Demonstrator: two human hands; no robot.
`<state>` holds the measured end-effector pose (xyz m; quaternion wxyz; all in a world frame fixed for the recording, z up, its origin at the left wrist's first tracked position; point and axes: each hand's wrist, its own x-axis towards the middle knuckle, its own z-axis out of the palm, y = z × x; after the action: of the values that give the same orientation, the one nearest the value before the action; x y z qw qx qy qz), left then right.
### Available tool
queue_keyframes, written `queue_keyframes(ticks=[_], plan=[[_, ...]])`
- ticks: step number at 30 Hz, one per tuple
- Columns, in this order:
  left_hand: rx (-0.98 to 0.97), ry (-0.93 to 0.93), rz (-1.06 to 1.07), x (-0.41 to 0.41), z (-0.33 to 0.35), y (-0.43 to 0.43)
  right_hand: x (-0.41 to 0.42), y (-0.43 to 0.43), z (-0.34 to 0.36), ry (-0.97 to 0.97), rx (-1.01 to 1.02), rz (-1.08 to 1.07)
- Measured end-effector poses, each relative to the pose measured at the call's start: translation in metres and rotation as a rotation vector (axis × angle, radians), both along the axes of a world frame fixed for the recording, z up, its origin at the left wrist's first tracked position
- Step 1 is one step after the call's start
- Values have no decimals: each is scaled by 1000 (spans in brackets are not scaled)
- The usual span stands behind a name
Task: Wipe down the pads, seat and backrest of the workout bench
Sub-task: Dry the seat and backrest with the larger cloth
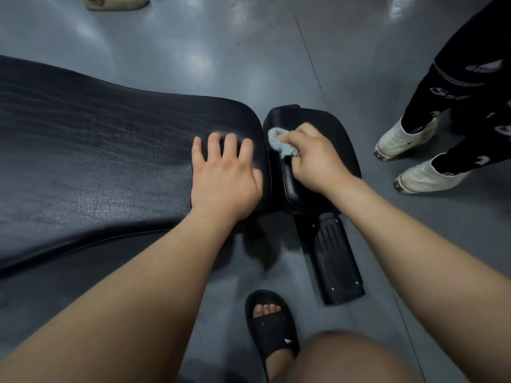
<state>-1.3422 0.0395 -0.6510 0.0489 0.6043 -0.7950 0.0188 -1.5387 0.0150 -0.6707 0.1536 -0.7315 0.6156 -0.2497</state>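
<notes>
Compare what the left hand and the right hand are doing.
The left hand lies flat, fingers spread; the right hand grips a pale blue cloth. The left hand rests on the large pad; the right hand is on the small pad. Both touch black padding.

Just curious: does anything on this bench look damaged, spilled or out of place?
Nothing stands out. Left hand rests on the large pad, right hand grips a cloth on the small pad; no tears or spills show.

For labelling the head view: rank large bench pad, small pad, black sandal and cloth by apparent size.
Largest first: large bench pad; small pad; black sandal; cloth. The sandal is nearer the camera, inflating it.
</notes>
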Motion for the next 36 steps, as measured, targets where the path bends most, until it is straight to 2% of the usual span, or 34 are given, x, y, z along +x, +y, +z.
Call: queue_keyframes(ticks=[3, 7, 10, 13, 15, 20, 22, 26, 29, 33, 36], plan=[[9, -7, -6, -1, 0, 0, 2, 55, -3, -13, -50, 52], [5, -11, -11, -1, 0, 1, -9, 108, -14, 75, -87, 16], [1, -4, -13, -1, 1, 2, -51, 118, -29, 62, -114, -242], [-15, -8, -14, -1, 1, 2, -84, 112, -36, 60, -54, -526], [-18, -3, -11, -1, 1, 3, -73, 107, -34, 31, -62, -586], [-22, -6, -4, -1, 2, 4, -4, 109, -21, -72, -143, -193], [-12, -4, -4, -1, 2, 5, -14, 99, -20, -65, -121, -195], [-13, -11, -2, -1, 3, 5, -55, 56, -20, 15, -2, -397], [-16, -13, 4, 0, 3, 3, -48, 37, -18, 96, 76, -489], [-19, -21, 5, -1, 3, 4, -4, 68, -15, -37, -58, -212], [-7, -19, 4, 0, 2, 4, -3, 63, -7, -41, -13, -128]])
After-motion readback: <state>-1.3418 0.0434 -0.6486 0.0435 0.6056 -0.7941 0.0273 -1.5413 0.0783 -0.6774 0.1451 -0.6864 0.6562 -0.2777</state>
